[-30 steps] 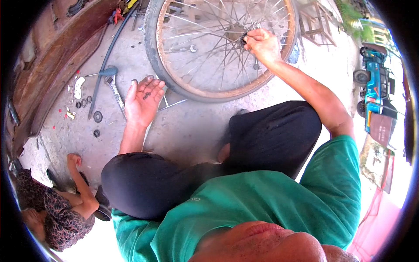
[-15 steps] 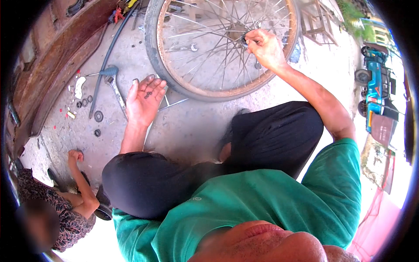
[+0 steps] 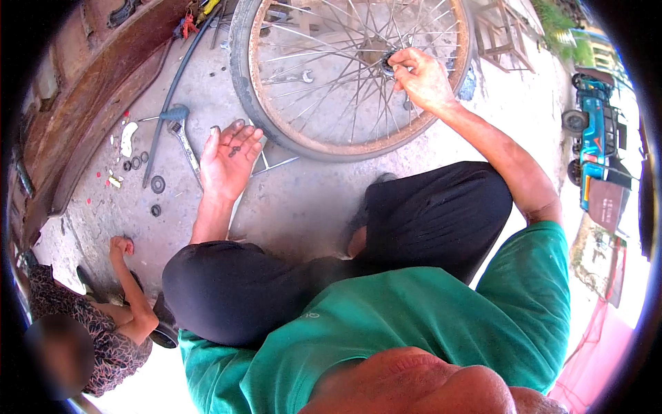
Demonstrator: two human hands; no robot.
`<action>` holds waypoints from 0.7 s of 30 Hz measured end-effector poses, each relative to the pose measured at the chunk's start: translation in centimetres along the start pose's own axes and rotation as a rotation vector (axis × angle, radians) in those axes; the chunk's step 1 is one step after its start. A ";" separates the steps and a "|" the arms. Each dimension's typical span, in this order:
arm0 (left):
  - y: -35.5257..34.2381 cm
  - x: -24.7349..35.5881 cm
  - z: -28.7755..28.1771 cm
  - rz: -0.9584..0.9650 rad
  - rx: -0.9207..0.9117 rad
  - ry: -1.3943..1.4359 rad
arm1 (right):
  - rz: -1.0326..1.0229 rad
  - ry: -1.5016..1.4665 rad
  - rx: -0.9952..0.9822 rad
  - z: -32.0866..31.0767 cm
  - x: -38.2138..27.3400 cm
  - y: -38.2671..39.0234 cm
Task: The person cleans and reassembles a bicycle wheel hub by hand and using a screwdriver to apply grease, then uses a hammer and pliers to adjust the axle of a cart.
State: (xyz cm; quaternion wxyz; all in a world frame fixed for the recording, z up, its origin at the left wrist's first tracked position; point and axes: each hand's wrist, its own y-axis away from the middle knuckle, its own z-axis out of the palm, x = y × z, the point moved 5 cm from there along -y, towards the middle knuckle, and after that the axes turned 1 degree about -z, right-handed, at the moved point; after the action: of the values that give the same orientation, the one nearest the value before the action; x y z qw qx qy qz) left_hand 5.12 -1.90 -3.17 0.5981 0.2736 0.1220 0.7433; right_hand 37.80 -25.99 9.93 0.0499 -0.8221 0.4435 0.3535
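My left hand [image 3: 232,152] lies palm up beside the tyre, fingers loosely curled and apart, with small dark pieces in the palm. My right hand [image 3: 420,81] is closed in a pinch at the dark ring [image 3: 387,63] on the hub [image 3: 372,47] of a bicycle wheel [image 3: 247,96] with a rusty rim; what the fingertips hold is hidden. A large wrench [image 3: 185,150] and a blue-handled tool [image 3: 176,113] lie left of my left hand, near several black rings [image 3: 158,184].
A person [image 3: 124,321] crouches at lower left, a hand [image 3: 121,245] near the floor. A rusty metal panel [image 3: 76,103] edges the left; a hose [image 3: 165,103] lies beside it. A wooden stool [image 3: 503,45] stands beyond the wheel; a blue vehicle [image 3: 593,145] is at right.
My right hand has shifted slightly downward at the hub, showing more of the dark ring. The other person's hand has moved slightly up. My left hand stays nearly in place.
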 end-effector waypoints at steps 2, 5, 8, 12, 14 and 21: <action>0.0 -0.1 0.3 -0.001 0.004 -0.002 | -0.029 -0.015 0.011 -0.1 0.0 0.1; -0.1 -0.3 0.5 -0.001 0.008 -0.008 | -0.039 -0.029 0.013 -0.2 0.1 0.0; -0.4 -0.5 0.7 0.003 -0.012 -0.013 | -0.055 -0.011 0.007 -0.5 0.2 -0.2; 0.0 0.2 -0.5 0.017 -0.014 0.007 | 0.000 -0.038 -0.033 0.1 -1.4 -0.5; 0.5 0.2 0.5 0.031 0.105 0.000 | -0.102 0.106 0.039 -0.7 -1.5 -0.6; 1.7 0.7 3.0 -0.009 -0.053 0.129 | -0.220 0.058 -0.308 4.8 -8.0 2.8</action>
State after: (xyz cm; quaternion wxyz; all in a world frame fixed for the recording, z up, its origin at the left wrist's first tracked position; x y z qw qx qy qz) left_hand 5.30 -2.12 0.33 0.5992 0.2090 0.1418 0.7597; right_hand 30.22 -20.28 12.00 -0.0511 -0.8734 0.2930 0.3857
